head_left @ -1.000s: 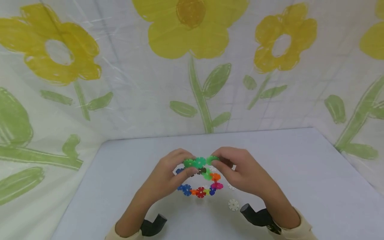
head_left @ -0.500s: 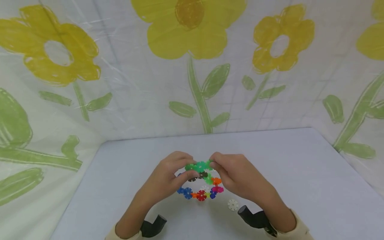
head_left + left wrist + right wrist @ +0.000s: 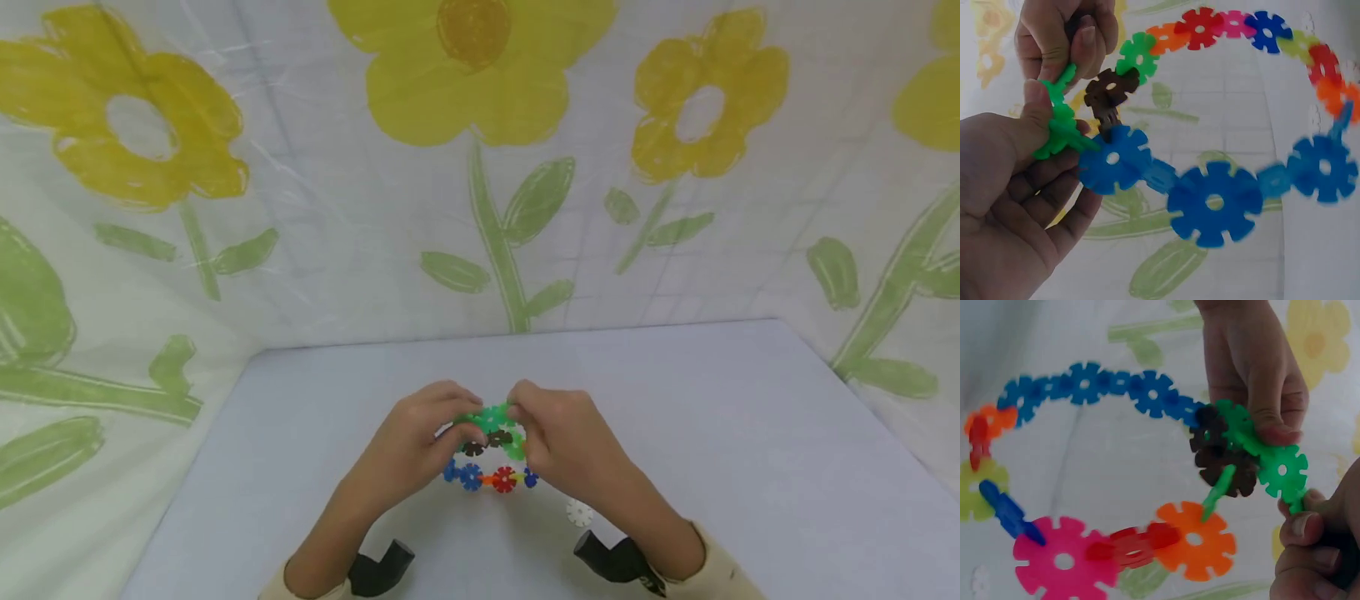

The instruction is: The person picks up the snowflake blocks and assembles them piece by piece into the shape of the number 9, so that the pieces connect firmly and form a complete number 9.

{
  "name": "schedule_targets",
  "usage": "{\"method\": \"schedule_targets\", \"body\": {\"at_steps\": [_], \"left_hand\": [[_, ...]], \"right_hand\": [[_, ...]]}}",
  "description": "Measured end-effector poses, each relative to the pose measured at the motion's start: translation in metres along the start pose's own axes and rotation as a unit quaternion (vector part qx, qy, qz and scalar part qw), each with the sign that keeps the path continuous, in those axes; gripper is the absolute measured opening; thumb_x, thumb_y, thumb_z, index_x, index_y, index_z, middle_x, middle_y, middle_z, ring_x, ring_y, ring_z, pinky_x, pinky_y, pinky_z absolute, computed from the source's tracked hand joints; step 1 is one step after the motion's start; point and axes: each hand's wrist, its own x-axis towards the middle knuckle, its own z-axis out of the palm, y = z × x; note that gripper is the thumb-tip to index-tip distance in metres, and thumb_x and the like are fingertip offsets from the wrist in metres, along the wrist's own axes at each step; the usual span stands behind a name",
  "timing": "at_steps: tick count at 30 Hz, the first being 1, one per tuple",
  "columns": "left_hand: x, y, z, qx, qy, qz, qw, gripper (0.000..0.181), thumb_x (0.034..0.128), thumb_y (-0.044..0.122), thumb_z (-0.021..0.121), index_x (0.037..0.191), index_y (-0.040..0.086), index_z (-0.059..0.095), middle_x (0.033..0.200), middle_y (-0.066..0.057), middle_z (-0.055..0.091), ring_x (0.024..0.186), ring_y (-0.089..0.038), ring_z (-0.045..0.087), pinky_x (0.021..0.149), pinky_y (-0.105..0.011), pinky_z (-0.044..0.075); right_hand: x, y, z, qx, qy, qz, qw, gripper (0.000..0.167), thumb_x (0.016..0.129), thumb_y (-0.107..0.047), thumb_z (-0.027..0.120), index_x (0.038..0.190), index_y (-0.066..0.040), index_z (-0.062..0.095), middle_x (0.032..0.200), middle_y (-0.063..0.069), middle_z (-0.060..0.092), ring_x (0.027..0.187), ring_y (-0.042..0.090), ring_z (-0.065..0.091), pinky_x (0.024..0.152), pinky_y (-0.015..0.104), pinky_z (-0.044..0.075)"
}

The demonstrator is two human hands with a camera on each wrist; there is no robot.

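Note:
A ring of notched plastic snowflake discs hangs in the air between both hands. Large blue discs [image 3: 1214, 203] form one side; brown discs [image 3: 1235, 472], an orange disc [image 3: 1194, 540] and a pink disc [image 3: 1065, 559] follow round it. From the ring, near the brown and blue discs, a short row of green discs [image 3: 1282, 469] branches off. My left hand [image 3: 416, 437] pinches this row between thumb and fingers. At its far end, my right hand [image 3: 570, 437] pinches the last green disc, mostly covered by the fingertips; how deep its slot sits cannot be seen.
On the white table [image 3: 315, 500] a loose white disc [image 3: 579, 512] lies below the right hand. Behind the table hangs a curtain [image 3: 337, 250] with painted flowers. Black wrist mounts [image 3: 611, 558] stick out near the forearms.
A second ago the right hand's green disc was apart from the left hand's green discs; now it meets them. The right hand moved left, covering the ring's right side.

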Motion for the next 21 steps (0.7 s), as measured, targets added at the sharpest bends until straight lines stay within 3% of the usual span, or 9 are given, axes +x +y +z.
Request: {"method": "schedule_targets", "body": {"at_steps": [3,7,10,14,16,18,20,21], "left_hand": [[-0.002,-0.001,-0.003,0.001,0.008,0.009,0.9999,0.019,0.0849,0.009,0.080,0.103,0.006,0.075,0.105,0.000,0.070,0.098,-0.013,0.065,0.082,-0.025,0.056],[-0.006,-0.002,-0.011,0.007,0.017,-0.006,0.9998,0.025,0.0816,0.012,0.083,0.105,0.008,0.076,0.109,0.000,0.069,0.105,-0.015,0.063,0.084,-0.029,0.056],[-0.007,-0.003,-0.015,0.006,0.008,-0.026,0.9996,0.029,0.0801,0.016,0.085,0.107,0.009,0.076,0.111,0.001,0.068,0.107,-0.015,0.061,0.085,-0.030,0.056],[-0.006,-0.002,-0.016,0.007,0.002,-0.035,0.9993,0.030,0.0802,0.017,0.086,0.107,0.010,0.074,0.109,0.004,0.068,0.105,-0.014,0.061,0.085,-0.030,0.056],[-0.004,-0.002,-0.016,0.012,0.002,-0.039,0.9992,0.030,0.0807,0.017,0.085,0.108,0.011,0.073,0.108,0.005,0.068,0.104,-0.012,0.061,0.085,-0.030,0.056],[-0.002,-0.002,-0.015,0.017,0.002,-0.041,0.9990,0.029,0.0815,0.018,0.085,0.108,0.012,0.073,0.106,0.007,0.069,0.102,-0.010,0.062,0.085,-0.030,0.056],[-0.001,-0.002,-0.014,0.021,0.001,-0.042,0.9989,0.029,0.0823,0.019,0.084,0.108,0.012,0.073,0.105,0.008,0.069,0.101,-0.009,0.062,0.085,-0.031,0.056],[0.000,-0.002,-0.014,0.021,0.000,-0.042,0.9989,0.029,0.0827,0.019,0.084,0.108,0.012,0.073,0.105,0.008,0.069,0.101,-0.009,0.063,0.085,-0.031,0.056]], "right_hand": [[0.002,-0.003,0.000,0.014,-0.001,-0.012,0.9998,0.018,0.090,0.011,0.061,0.088,-0.007,0.059,0.062,-0.006,0.055,0.048,-0.002,0.035,0.043,0.013,0.037],[0.005,-0.003,-0.003,0.064,-0.031,-0.016,0.9973,0.010,0.095,0.003,0.063,0.093,-0.007,0.062,0.065,-0.006,0.054,0.050,-0.002,0.036,0.045,0.015,0.039],[0.005,0.001,-0.009,0.110,-0.089,0.012,0.9899,0.004,0.099,-0.010,0.064,0.103,-0.008,0.064,0.071,-0.008,0.057,0.054,-0.001,0.043,0.048,0.018,0.044],[0.001,0.013,-0.025,0.091,-0.200,0.085,0.9719,0.032,0.098,-0.029,0.067,0.123,-0.012,0.058,0.085,-0.011,0.061,0.066,0.003,0.055,0.057,0.024,0.051],[-0.002,0.021,-0.031,0.033,-0.255,0.125,0.9582,0.039,0.094,-0.030,0.073,0.124,-0.013,0.056,0.089,-0.010,0.062,0.073,0.006,0.057,0.063,0.027,0.052],[-0.007,0.029,-0.031,-0.033,-0.305,0.171,0.9362,0.038,0.087,-0.026,0.080,0.115,-0.012,0.059,0.087,-0.006,0.062,0.073,0.011,0.058,0.066,0.031,0.053],[-0.012,0.036,-0.023,-0.094,-0.352,0.216,0.9060,0.034,0.080,-0.021,0.086,0.100,-0.010,0.061,0.080,-0.003,0.061,0.070,0.015,0.056,0.065,0.034,0.052],[-0.015,0.040,-0.017,-0.121,-0.379,0.236,0.8865,0.034,0.077,-0.021,0.089,0.093,-0.010,0.061,0.075,-0.002,0.060,0.067,0.016,0.055,0.063,0.034,0.051]]}}
